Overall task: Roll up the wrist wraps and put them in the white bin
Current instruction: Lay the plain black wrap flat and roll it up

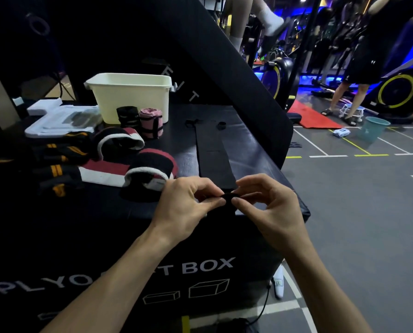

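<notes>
Head view: two hands (227, 200) pinch one black wrap (212, 155).

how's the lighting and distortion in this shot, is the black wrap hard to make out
Head view: dim overall, with blue glow and bright spots at the back; the black wrist wrap nearly merges with the dark plyo box top, which shows a faint sheen; the white bin and both hands, left hand and right hand, are clearly lit; wide-angle bending curves the floor lines at the right edge.
</notes>
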Motion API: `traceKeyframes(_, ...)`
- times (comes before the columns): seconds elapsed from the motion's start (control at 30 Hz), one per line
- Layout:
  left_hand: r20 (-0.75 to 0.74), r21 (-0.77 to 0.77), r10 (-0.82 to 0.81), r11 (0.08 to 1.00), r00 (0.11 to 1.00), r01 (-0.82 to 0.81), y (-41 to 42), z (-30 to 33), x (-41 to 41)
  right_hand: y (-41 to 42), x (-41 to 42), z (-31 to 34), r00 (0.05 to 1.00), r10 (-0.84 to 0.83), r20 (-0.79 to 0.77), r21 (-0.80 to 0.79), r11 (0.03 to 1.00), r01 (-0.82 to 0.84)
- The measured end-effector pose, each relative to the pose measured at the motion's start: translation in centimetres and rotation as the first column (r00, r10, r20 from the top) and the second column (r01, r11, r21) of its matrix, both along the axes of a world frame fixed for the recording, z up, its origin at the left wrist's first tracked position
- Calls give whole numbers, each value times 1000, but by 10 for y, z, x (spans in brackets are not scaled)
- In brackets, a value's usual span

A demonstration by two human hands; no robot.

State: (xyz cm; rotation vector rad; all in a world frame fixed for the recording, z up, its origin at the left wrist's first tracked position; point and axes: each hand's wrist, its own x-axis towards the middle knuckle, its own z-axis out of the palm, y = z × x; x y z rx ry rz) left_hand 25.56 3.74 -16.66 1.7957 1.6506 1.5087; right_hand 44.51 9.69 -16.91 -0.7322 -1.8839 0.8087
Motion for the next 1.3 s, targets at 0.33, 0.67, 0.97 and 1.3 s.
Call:
traceKeyframes(0.33,-112,-16,-54,998,992,52,3,-6,0,1,8,-3,984,-40,176,215,977,1)
traceKeyframes(0.67,-442,-541,-357,838,823,73,75,-6,-25,7,9,-2,976,15,217,200,978,-60)
traceKeyframes(0.97,-582,-690,-448,714,679,-120,141,11,-26,11,13,1,952,80,295,233,960,-153)
traceKeyframes(1.3,-638,-635,-316,732,702,-247,193,-2,-36,17,12,-3,941,160,299,86,977,-194)
